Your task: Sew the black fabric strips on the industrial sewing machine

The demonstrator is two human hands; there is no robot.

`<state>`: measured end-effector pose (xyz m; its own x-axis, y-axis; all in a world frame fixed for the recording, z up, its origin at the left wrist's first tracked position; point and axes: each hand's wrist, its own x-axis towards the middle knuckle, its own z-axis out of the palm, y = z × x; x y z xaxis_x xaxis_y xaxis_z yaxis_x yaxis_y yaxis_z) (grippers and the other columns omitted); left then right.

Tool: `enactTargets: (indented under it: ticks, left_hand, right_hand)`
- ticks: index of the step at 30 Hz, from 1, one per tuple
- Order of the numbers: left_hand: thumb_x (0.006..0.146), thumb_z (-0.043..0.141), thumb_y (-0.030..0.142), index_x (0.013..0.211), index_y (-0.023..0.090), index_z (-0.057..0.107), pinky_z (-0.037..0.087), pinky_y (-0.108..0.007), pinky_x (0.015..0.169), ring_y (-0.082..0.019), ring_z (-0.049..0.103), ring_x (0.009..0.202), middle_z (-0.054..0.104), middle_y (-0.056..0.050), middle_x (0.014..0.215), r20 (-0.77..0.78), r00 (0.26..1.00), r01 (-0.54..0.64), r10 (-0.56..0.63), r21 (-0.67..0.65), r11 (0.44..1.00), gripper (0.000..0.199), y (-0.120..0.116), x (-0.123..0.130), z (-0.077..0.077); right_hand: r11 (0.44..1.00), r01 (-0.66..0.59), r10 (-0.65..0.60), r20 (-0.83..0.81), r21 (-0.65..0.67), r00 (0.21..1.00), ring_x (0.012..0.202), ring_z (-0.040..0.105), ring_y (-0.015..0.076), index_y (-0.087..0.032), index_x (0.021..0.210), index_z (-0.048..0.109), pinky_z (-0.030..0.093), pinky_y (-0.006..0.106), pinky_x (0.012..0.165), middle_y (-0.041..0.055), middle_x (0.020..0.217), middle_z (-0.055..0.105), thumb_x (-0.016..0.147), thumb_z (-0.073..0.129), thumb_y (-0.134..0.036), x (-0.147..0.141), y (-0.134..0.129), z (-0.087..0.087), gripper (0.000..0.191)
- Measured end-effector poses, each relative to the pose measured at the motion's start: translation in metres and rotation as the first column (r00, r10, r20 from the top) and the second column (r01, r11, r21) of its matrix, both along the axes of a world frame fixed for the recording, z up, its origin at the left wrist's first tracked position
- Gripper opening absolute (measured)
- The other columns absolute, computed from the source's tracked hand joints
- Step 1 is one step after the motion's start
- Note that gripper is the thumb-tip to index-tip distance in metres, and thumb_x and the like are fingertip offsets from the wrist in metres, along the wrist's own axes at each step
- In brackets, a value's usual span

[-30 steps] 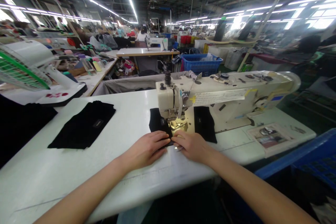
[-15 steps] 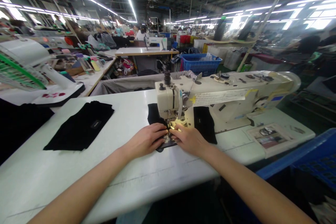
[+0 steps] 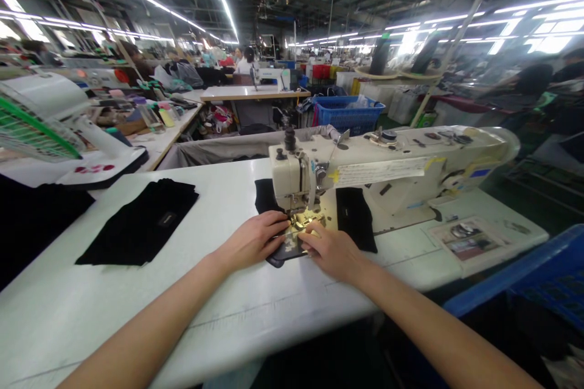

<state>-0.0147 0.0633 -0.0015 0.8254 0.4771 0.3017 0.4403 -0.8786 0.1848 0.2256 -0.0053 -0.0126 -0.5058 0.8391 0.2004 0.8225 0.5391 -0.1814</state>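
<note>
A cream sewing machine [image 3: 365, 164] stands on the white table, its lit presser foot [image 3: 301, 222] just beyond my fingertips. My left hand [image 3: 260, 237] lies palm down left of the foot, fingers stretched out and fingertips at the near end of a black fabric piece [image 3: 265, 196]. Right of the foot, my right hand [image 3: 333, 249] has thumb and fingers drawn together over the machine's plate; whatever they pinch is hidden. Another black fabric piece [image 3: 354, 219] with a small label lies under the machine arm. Further left rests a stack of black pieces [image 3: 139, 222], its label showing.
A white and green fan [image 3: 41, 118] stands at the left, above dark cloth [image 3: 31, 225]. Blue crates sit behind the machine [image 3: 349, 110] and at the lower right [image 3: 547, 279]. A picture sheet [image 3: 472, 240] lies on the table's right. People work in the background.
My right hand has drawn back a little to the right and toward me, widening the gap between the hands and baring more of the plate. My left hand has barely shifted.
</note>
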Motion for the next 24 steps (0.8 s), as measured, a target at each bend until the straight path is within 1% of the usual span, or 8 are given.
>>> enactTargets:
  ticks: [6,11,18,24]
  left_hand:
    - [0.101,0.045,0.026,0.123,0.015,0.064,0.053,-0.041,0.1,-0.026,0.06,0.116,0.061,-0.013,0.128,-0.015,1.0,-0.018,0.018,0.004,1.0,0.031,-0.0003,0.0018,0.0015]
    - [0.1,0.046,0.027,0.124,0.016,0.064,0.053,-0.042,0.099,-0.027,0.06,0.116,0.061,-0.014,0.127,-0.013,0.999,-0.041,0.041,-0.001,0.999,0.032,-0.0003,0.0017,0.0017]
    - [0.1,0.046,0.027,0.124,0.015,0.065,0.054,-0.043,0.098,-0.027,0.06,0.114,0.062,-0.014,0.126,-0.006,0.999,-0.041,0.041,-0.007,0.999,0.033,0.0,0.0018,0.0014]
    - [0.1,0.047,0.027,0.124,0.02,0.066,0.054,-0.041,0.1,-0.026,0.061,0.116,0.062,-0.012,0.127,0.02,0.998,-0.055,0.055,-0.03,0.998,0.032,-0.0011,-0.0006,-0.0019]
  right_hand:
    - [1.0,0.002,-0.002,-0.018,-0.009,1.0,0.084,0.066,0.0171,-0.021,0.119,0.063,0.046,0.026,0.065,0.0061,0.12,0.063,0.101,0.049,-0.025,-0.0003,0.0004,0.001,0.023]
    - [1.0,0.003,-0.004,-0.021,-0.015,1.0,0.084,0.065,0.0163,-0.021,0.118,0.062,0.046,0.025,0.066,0.0068,0.121,0.062,0.101,0.049,-0.025,-0.0002,0.0003,0.0004,0.022]
    - [1.0,0.002,-0.002,-0.031,0.003,1.0,0.085,0.065,0.0165,-0.021,0.118,0.062,0.046,0.025,0.066,0.0059,0.12,0.062,0.101,0.05,-0.025,-0.0005,-0.0004,-0.0023,0.022]
    - [1.0,0.013,-0.013,-0.028,0.018,1.0,0.085,0.066,0.017,-0.021,0.117,0.062,0.046,0.026,0.066,0.0063,0.121,0.063,0.101,0.049,-0.025,-0.0015,-0.0014,-0.0033,0.021]
